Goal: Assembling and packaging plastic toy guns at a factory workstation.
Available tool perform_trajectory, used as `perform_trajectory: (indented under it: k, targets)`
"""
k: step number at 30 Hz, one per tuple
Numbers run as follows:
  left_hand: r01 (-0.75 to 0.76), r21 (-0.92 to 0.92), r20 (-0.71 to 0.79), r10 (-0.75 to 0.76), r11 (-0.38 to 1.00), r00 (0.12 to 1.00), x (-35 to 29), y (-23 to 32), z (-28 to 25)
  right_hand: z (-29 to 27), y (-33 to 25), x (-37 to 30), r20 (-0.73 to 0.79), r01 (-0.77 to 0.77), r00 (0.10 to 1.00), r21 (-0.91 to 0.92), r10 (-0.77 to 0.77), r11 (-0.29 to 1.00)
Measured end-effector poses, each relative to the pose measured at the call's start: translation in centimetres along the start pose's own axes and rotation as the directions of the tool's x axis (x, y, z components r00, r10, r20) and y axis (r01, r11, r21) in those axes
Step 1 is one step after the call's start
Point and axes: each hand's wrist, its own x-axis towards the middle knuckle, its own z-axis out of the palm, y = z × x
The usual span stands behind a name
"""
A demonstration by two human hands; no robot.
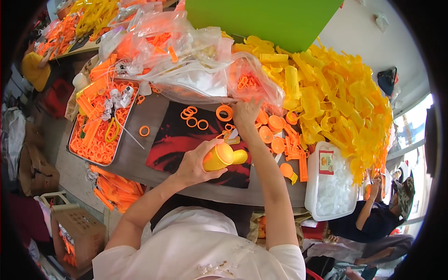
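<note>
My left hand [190,167] is wrapped round a yellow plastic toy part [216,159] with a round orange end piece [225,153]. A smaller yellow cylinder [240,157] juts out beside it. Farther off, my right hand [246,115] reaches to the edge of a clear plastic bag [257,77] with orange pieces inside. Its fingertips are hard to make out, and whether they hold anything does not show. Just left of that hand lie stacked orange rings [224,112]. Orange round caps [266,134] lie to its right, and all rest near a red-and-black mat [186,149].
Yellow plastic parts [336,107] are heaped at the right, beside a white tub [322,186] of translucent pieces. A metal tray [112,161] of small orange parts stands at left. Behind are plastic bags [186,60] and a green panel [261,21]. Other people sit at both sides.
</note>
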Motion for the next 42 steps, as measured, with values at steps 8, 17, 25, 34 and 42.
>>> perform_trajectory:
  k: [8,17,25,34,42]
  targets:
    - [-0.037,0.007,-0.11,0.038,0.999,0.993,-0.7,-0.6,0.1,1.1,0.1,-0.1,-0.006,-0.044,0.999,-0.04,0.043,0.998]
    - [0.107,-0.49,-0.272,-0.269,0.865,0.924,-1.4,-0.8,-1.2,-1.2,2.7,-3.4,-0.141,-0.013,0.988,0.3,0.058,0.954]
    - [0.11,-0.419,-0.197,-0.209,0.901,0.958,-0.4,-1.0,-1.1,-11.9,2.5,-11.8,0.343,-0.363,0.93,0.914,-0.133,-0.179]
    - [0.201,-0.491,0.134,-0.154,0.848,0.979,0.2,0.9,0.0,-13.6,3.6,-13.3,0.337,-0.46,0.884,0.756,-0.325,-0.466]
    - [0.333,-0.472,0.19,-0.275,0.816,0.943,-0.6,3.1,1.1,-13.3,2.2,-13.3,0.43,-0.537,0.837,0.532,-0.338,-0.655]
